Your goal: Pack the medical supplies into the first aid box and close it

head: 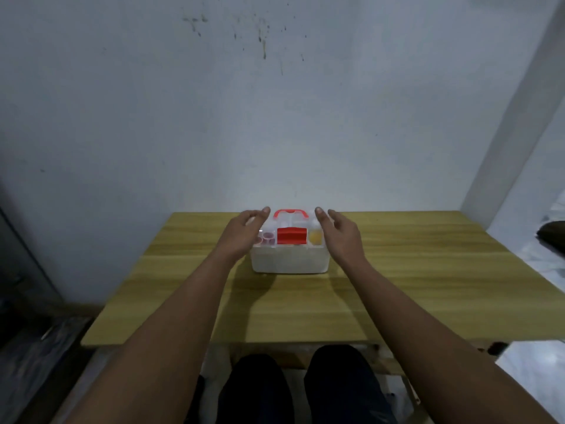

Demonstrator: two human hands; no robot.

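First aid box, translucent white plastic, rectangular [290,258]: stands near the far middle of the table, between the two hands, lid seemingly down.

Left hand [244,234]: fingers relaxed and spread, holding nothing; fingertips at the box's 10 o'clock corner, palm over its 9 o'clock edge. Contact with the lid cannot be told.

Right hand [339,237]: fingers loosely extended, holding nothing; sits at the box's 3 o'clock side, fingertips toward 1 o'clock. Touching or just apart: cannot tell.

Red plastic latch, broad and flat [292,235]: at the lid's 6 o'clock edge, midway between the hands. Whether it is snapped home cannot be told.

Red arched carry handle [290,213]: at the lid's 12 o'clock side.

Contents, seen through the lid: small pinkish round containers [266,238] at 9 o'clock of the latch; a yellowish item [316,237] at 3 o'clock. Exact kinds too blurred to name.

Light wooden tabletop [397,270]: no loose supplies visible on it, so packing looks complete.

Risks, as judged:
- Latch left unfastened; lifting by the handle would then spill the contents.
- Uneven pressure from one hand could slide the light box toward 12 o'clock or tilt it.
- A tall item under the lid may keep it from seating.
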